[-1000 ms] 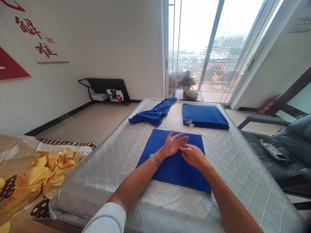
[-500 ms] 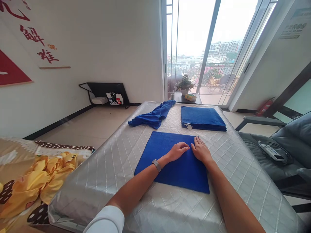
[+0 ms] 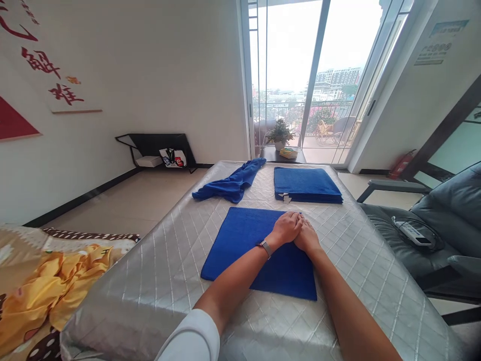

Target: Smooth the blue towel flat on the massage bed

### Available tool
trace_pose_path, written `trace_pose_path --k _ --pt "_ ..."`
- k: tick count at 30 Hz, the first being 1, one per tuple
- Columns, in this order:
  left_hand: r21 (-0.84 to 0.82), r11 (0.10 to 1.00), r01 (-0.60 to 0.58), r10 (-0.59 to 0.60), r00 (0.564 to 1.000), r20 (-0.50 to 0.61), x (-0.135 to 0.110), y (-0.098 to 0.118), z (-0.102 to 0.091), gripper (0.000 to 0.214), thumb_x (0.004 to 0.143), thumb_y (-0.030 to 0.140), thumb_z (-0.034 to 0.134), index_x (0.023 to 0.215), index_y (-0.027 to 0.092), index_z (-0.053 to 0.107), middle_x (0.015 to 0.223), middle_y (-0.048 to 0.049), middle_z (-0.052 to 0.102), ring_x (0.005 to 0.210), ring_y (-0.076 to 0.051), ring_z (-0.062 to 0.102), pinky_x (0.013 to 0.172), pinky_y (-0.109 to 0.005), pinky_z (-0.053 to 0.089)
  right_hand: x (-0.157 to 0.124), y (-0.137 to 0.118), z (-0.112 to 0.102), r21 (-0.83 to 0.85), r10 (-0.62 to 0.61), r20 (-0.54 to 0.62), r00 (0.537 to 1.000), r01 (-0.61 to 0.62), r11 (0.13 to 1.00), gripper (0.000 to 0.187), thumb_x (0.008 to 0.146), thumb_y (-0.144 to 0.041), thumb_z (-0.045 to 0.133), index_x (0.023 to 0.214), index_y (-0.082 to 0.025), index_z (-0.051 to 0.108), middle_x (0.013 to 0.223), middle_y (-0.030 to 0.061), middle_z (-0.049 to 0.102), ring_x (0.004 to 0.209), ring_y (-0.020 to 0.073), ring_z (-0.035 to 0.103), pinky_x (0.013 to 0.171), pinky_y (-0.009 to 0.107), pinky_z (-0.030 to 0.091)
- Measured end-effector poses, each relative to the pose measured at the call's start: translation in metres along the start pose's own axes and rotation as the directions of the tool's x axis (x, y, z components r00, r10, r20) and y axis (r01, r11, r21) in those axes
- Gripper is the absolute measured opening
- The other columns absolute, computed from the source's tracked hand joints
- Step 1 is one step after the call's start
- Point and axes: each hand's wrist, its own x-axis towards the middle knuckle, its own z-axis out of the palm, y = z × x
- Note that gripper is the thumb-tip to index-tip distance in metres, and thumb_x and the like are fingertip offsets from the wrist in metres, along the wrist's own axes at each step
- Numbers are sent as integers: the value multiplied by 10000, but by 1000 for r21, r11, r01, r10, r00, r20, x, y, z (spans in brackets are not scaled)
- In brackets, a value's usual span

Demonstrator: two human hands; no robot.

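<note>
On the quilted silver table (image 3: pixel 180 260) in front of you lies a flat, deep-blue towel (image 3: pixel 244 240), smooth and square-edged. Your left hand (image 3: pixel 287 228) and right hand (image 3: pixel 308 238) rest together at its far right corner, fingers curled; whether they pinch cloth is unclear.

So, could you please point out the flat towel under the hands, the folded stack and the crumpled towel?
flat towel (image 3: pixel 240 238), head view, bare left part.
folded stack (image 3: pixel 305 181), head view, top face.
crumpled towel (image 3: pixel 229 185), head view, bunched middle.

Blue towel (image 3: pixel 248 240), silver quilted table (image 3: pixel 169 260)
</note>
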Motion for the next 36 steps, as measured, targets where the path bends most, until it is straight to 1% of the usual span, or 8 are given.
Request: trace_pose_path --k 4,8,11,15,19,22,30,36 --pt "-74 997 31 -28 999 32 1 -14 -3 349 808 401 685 1101 212 676 1424 -146 542 1469 -312 263 1213 -471 7 0 -2 -4 -9 -11 24 1000 11 1000 606 987 -256 278 1560 -57 270 1623 148 260 1507 238 198 1212 383 201" --pt "-54 993 107 -106 994 17 -10 -23 -30 432 819 516 670 1139 226 673 1479 -109 508 1509 -281 192 1224 -437 24 3 -4 -6 0 27 48 998 -27 1000 611 1012 -331 213 1557 -61 280 1625 145 255 1510 225 186 1216 398 188" --pt "225 970 91 -98 995 19 -19 -29 -63 573 821 622 640 1249 241 633 1523 -93 461 1504 -279 214 1225 -422 8 5 -4 -6 8 45 59 997 -45 999 637 1018 -382 198 1556 -49 270 1626 148 246 1513 214 170 1218 389 170" --pt "561 819 121 -138 990 -12 -34 -34 -121 700 891 696 481 1393 213 542 1551 -117 417 1494 -287 245 1222 -437 14 5 -4 -6 16 50 77 996 -51 999 643 1021 -387 186 1559 -40 255 1634 136 227 1516 214 151 1220 376 154" --pt "700 678 225 -216 971 -103 -53 -38 -178 758 934 669 405 1480 144 441 1584 -154 346 1503 -298 213 1221 -444 22 5 -4 -7 8 53 78 996 -53 999 645 1022 -381 178 1559 -30 248 1635 132 228 1513 214 168 1224 373 146" --pt "750 594 291 -258 952 -165 -63 -41 -202 777 958 647 361 1521 111 362 1613 -163 270 1513 -296 173 1221 -452 40 5 -4 -6 -6 53 77 996 -52 999 646 1023 -383 180 1558 -26 247 1632 137 234 1514 213 167 1225 371 147" --pt "788 545 286 -258 952 -167 -65 -45 -203 826 962 681 290 1548 100 307 1627 -155 231 1517 -294 155 1227 -438 62 8 -1 -3 -42 47 69 996 -45 998 650 1022 -381 181 1553 -13 253 1629 147 233 1511 224 179 1223 385 172" --pt "871 419 257 -253 954 -159 -66 -43 -202 849 978 681 170 1553 66 279 1625 -157 236 1515 -273 168 1233 -426 113 8 1 -3 -62 47 77 996 -43 997 656 1021 -391 175 1557 -20 247 1632 140 232 1513 220 169 1228 377 165"
